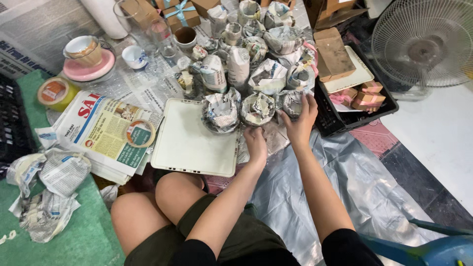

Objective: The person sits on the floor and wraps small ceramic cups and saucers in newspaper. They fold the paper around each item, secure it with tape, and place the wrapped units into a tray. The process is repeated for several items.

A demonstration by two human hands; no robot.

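Down on the floor, amid a crowd of newspaper-wrapped bundles, the right hand (301,117) lay spread over one wrapped bundle (292,102), fingers curled loosely around its side. Just beside it, the left hand (255,143) was closed into a fist, apparently pinching clear plastic film (274,139), though that was hard to make out. A white tray (189,140) sat left of the hands, beside stacked newspapers (101,135) bearing a tape roll (140,133).
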